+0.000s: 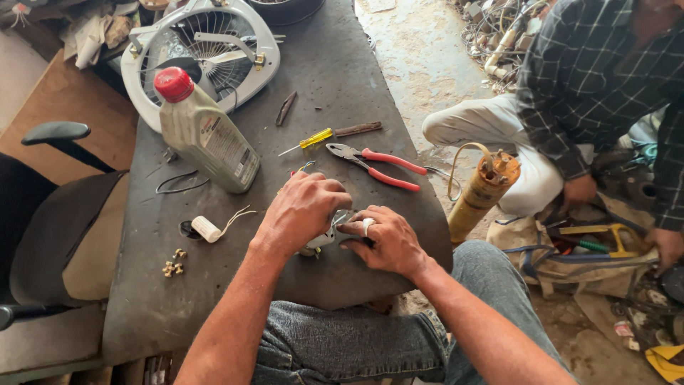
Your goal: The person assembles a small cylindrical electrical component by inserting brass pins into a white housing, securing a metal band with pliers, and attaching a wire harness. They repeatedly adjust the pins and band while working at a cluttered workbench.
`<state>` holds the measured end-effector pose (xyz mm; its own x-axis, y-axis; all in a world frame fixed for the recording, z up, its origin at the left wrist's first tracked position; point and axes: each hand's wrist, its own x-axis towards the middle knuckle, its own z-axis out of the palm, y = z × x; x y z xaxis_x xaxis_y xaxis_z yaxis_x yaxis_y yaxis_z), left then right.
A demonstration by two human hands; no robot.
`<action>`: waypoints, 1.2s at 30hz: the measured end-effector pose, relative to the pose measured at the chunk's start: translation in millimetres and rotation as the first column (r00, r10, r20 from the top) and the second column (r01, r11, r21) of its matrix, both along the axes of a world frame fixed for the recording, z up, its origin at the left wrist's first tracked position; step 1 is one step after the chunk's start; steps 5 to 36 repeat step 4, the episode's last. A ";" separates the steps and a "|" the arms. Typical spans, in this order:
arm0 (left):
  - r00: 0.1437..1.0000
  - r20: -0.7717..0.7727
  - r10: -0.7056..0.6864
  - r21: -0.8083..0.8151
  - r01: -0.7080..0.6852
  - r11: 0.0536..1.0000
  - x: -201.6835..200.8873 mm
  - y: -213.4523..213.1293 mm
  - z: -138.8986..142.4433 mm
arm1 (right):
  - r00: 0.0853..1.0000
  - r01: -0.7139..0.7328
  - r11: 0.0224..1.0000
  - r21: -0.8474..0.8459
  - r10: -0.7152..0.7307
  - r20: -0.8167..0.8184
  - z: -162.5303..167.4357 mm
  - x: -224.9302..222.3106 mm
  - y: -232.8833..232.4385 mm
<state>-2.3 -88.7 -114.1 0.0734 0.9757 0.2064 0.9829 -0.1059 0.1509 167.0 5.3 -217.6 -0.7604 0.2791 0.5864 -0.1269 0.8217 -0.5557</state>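
Our left hand (303,209) and right hand (381,239) pinch a small white electrical part (326,239) at the counter's (342,85) 5 o'clock edge; we judge it could slip off, loose wires snagging.

Grey oil bottle (205,135), red cap, pale label, stands by the fan (206,50)

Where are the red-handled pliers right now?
In the head view, the red-handled pliers lie on the dark table, just beyond the right hand, with the yellow-handled screwdriver to their left.
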 end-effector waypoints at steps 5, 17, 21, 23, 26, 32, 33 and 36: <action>0.999 -0.011 0.033 -0.033 -0.033 0.999 -0.4 2.2 2.0 | 0.999 0.040 0.999 -0.014 -0.040 0.026 -13.3 -5.8 -3.0; 0.999 -0.011 0.033 -0.033 -0.033 0.999 -0.4 2.2 2.0 | 0.999 0.040 0.999 -0.014 -0.040 0.026 -13.3 -5.8 -3.0; 0.999 -0.011 0.033 -0.033 -0.033 0.999 -0.4 2.2 2.0 | 0.999 0.040 0.999 -0.014 -0.040 0.026 -13.3 -5.8 -3.0; 0.999 -0.011 0.033 -0.033 -0.033 0.999 -0.4 2.2 2.0 | 0.999 0.040 0.999 -0.014 -0.040 0.026 -13.3 -5.8 -3.0; 0.999 -0.011 0.033 -0.033 -0.033 0.999 -0.4 2.2 2.0 | 0.999 0.040 0.999 -0.014 -0.040 0.026 -13.3 -5.8 -3.0; 0.999 -0.011 0.033 -0.033 -0.033 0.999 -0.4 2.2 2.0 | 0.999 0.040 0.999 -0.014 -0.040 0.026 -13.3 -5.8 -3.0; 0.999 -0.011 0.033 -0.033 -0.033 0.999 -0.4 2.2 2.0 | 0.999 0.040 0.999 -0.014 -0.040 0.026 -13.3 -5.8 -3.0; 0.999 -0.011 0.033 -0.033 -0.033 0.999 -0.4 2.2 2.0 | 0.999 0.040 0.999 -0.014 -0.040 0.026 -13.3 -5.8 -3.0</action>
